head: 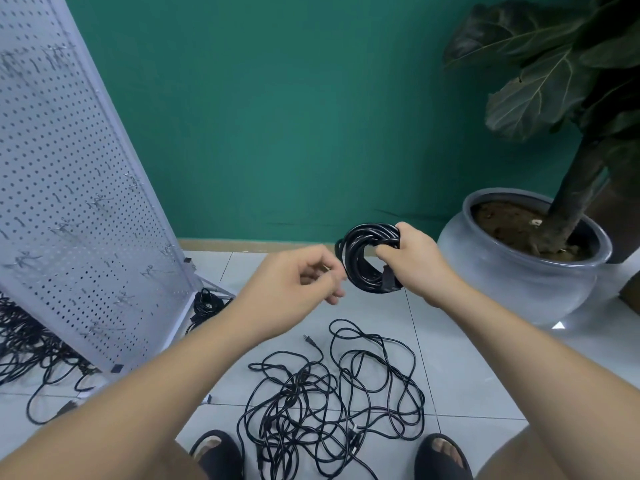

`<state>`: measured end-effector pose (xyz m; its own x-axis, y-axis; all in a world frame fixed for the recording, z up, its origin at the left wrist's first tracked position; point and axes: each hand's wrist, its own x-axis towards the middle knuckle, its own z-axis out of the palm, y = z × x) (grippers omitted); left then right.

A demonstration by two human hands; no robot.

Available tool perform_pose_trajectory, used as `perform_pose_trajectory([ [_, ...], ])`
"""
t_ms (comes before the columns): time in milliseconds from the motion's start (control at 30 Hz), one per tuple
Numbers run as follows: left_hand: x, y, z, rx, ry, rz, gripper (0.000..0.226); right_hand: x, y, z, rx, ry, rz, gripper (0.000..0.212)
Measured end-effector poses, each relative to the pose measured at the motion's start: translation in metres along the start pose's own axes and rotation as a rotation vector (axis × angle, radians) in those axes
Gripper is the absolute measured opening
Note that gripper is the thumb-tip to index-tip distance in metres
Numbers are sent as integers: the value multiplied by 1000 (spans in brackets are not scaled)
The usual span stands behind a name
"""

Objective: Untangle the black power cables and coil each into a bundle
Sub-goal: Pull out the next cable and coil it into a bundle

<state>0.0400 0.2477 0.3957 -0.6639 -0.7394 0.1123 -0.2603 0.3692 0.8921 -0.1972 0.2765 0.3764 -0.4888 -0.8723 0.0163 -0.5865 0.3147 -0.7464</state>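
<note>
The right hand [414, 261] clamps 1 finished coil [369, 258] in the air, fingers through its centre; the left hand [298, 282] hovers beside it, fingers loosely curled on nothing. Keep that grip firm — the loops may spring apart — and set it clear of the floor tangle [332, 400].

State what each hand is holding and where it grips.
The right hand grips the coiled cable bundle at its right side, fingers through the loop. The left hand holds nothing visible.
</note>
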Motion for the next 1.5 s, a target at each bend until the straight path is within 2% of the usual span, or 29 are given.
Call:
perform_pose_trajectory([
  [133,6,-10,9,-90,-157,28,23,-6,-1,3,-11,-2,-18,24],
  [233,10,-16,15,95,-186,63,31,-10,-6,6,-11,7,-39,23],
  [367,23,-23,20,372,-48,172,25,-14,-10,9,-19,8,-72,24],
  [567,39,-27,23,387,153,113,17,-23,-17,16,-13,-11,-114,23],
  [667,38,-26,29,502,221,126,28,-27,-18,18,22,-49,-111,19],
  [767,39,-22,31,610,319,141,55,-29,-18,18,80,-70,-106,17],
  [900,42,-21,28,456,462,103,67,-31,-20,14,115,-86,-144,15],
  [1000,44,-26,25,330,443,-17,77,-33,-21,11,122,-125,-195,12],
  [1133,42,-26,26,270,368,-136,62,-34,-21,12,142,-152,-249,9],
  [1367,38,-25,27,197,404,-61,35,-35,-24,12,198,-198,-285,12],
  [1433,38,-24,26,161,416,-19,44,-35,-25,11,222,-211,-286,13],
  [1500,37,-24,24,135,359,39,67,-36,-25,10,233,-242,-279,12],
])
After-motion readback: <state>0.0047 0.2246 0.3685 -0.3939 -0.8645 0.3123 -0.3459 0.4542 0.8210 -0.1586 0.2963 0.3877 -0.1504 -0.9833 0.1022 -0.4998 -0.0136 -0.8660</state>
